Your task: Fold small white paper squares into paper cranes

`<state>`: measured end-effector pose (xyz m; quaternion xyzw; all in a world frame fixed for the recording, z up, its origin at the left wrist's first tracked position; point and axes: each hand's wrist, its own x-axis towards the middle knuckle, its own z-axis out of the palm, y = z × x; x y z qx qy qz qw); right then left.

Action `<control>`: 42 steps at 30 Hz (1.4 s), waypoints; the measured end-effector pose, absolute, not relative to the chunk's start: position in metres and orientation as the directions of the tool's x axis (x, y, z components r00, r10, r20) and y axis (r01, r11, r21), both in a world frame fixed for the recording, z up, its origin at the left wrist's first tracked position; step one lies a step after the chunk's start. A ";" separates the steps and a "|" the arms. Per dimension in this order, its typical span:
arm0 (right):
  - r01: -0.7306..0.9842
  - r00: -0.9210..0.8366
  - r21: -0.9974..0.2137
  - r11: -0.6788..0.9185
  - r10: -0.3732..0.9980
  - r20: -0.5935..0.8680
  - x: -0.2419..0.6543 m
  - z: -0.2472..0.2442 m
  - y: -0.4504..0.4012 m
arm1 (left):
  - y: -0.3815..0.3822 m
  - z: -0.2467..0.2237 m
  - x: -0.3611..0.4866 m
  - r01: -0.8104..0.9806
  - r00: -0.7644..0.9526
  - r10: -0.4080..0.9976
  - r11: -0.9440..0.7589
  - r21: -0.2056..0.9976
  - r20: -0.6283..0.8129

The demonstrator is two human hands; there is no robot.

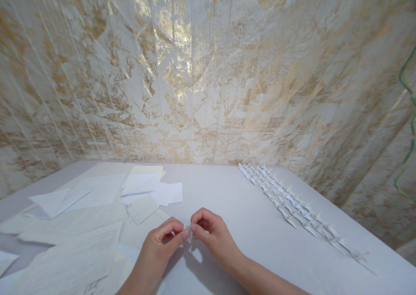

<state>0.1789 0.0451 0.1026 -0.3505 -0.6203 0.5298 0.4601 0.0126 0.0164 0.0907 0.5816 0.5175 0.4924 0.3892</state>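
A small piece of folded white paper [190,234] is pinched between both hands just above the table, its shadow falling below. My left hand [162,239] grips its left side with thumb and forefinger. On the other side, my right hand [212,232] holds it the same way, the two hands' fingertips almost meeting. Most of the paper is covered by the fingers, so its folded shape cannot be made out.
Loose sheets of paper [71,260], some written on, overlap across the left of the table [221,191]. Along the right, rows of small folded paper pieces [292,206] run toward the far edge. A gold-patterned curtain or covering [201,91] rises behind; a green cord [404,156] hangs at far right.
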 end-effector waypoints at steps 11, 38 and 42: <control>-0.045 -0.331 -0.975 0.218 0.918 0.220 0.178 0.097 0.046 | 0.016 0.094 0.013 0.227 -0.032 0.984 -0.164 0.960 0.176; 0.078 -0.348 -0.969 0.232 0.918 0.192 0.181 0.100 0.046 | 0.017 0.090 0.013 0.210 -0.073 0.989 -0.112 0.971 0.130; 0.049 -0.328 -0.981 0.186 0.931 0.160 0.182 0.100 0.049 | 0.016 0.096 0.013 0.249 -0.078 0.986 -0.121 0.961 0.145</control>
